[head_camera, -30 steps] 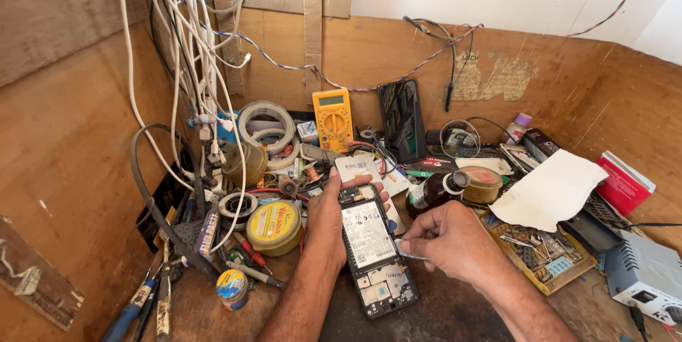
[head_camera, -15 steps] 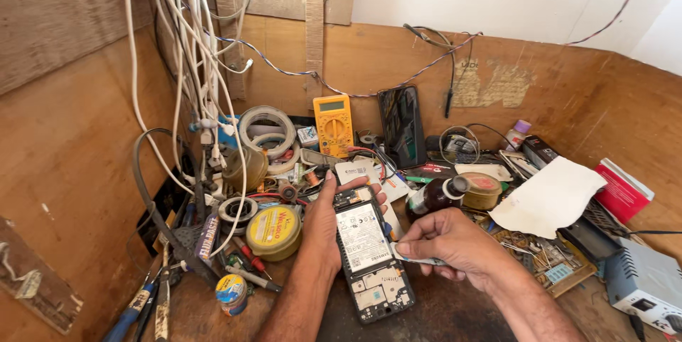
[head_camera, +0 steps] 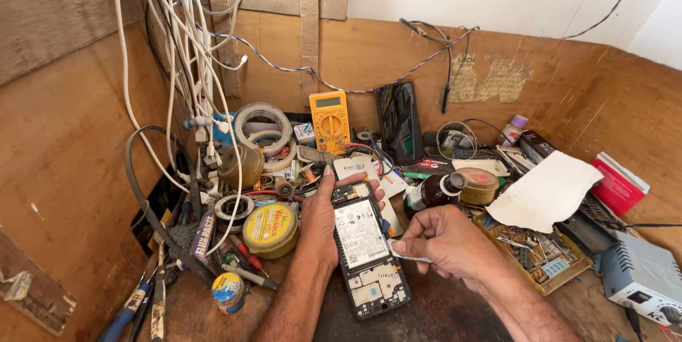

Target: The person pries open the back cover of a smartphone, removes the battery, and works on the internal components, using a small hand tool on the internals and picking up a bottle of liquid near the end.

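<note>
The opened phone [head_camera: 368, 257] lies back-off at lower centre of the frame, battery exposed. The left hand [head_camera: 323, 225] grips its left edge and top, steadying it. The right hand [head_camera: 447, 242] pinches a thin flat tool [head_camera: 410, 257], tip at the battery's right edge. Judged step: working along that edge; the next move calls for a shallow angle and light force. The desk [head_camera: 455, 313] is dark, worn and crowded: yellow multimeter [head_camera: 329, 120] at upper centre, tape rolls [head_camera: 261, 125], round yellow tin [head_camera: 270, 228], brown bottle [head_camera: 433, 191]. Brown board walls enclose it; white cables [head_camera: 192, 44] hang at upper left.
</note>
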{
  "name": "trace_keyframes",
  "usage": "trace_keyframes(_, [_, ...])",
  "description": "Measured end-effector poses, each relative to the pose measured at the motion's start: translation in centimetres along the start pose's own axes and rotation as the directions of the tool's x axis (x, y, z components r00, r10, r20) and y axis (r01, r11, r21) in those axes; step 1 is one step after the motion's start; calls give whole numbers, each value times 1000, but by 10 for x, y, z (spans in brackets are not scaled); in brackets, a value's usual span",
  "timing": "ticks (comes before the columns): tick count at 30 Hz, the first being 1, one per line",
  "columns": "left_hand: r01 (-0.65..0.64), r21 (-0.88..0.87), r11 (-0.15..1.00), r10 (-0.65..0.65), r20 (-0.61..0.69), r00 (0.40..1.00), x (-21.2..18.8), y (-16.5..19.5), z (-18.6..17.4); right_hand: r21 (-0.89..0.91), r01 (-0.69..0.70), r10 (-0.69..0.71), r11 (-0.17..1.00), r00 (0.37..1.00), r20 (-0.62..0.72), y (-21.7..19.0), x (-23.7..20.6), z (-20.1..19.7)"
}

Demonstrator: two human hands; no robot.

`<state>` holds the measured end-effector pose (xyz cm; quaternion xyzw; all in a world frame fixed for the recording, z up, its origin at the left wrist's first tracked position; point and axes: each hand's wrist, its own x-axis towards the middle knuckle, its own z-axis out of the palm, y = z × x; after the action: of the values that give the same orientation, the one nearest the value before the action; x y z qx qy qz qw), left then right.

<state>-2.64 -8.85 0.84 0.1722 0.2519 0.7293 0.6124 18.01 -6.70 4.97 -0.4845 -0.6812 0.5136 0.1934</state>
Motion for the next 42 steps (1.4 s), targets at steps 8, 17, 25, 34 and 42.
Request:
trace_keyframes(8, [25, -30, 999, -24, 15, 1000, 4, 1, -3, 181, -38, 23, 983, 996, 87, 15, 14, -2])
trace_keyframes(17, [97, -104, 990, -95, 23, 995, 10, -1, -10, 422, -134, 20, 896, 965, 262, 33, 20, -6])
trace_keyframes(25, [112, -128, 985, -112, 8, 994, 10, 0, -11, 495, -153, -20, 855, 945, 327, 43, 30, -8])
trace_keyframes(34, [116, -136, 984, -113, 31, 993, 12, -1, -13, 494, -169, -22, 853, 934, 357, 45, 32, -8])
trace_keyframes(42, [137, -155, 978, -137, 13, 991, 14, -2, -13, 498, -159, -48, 852, 924, 378, 44, 32, -10])
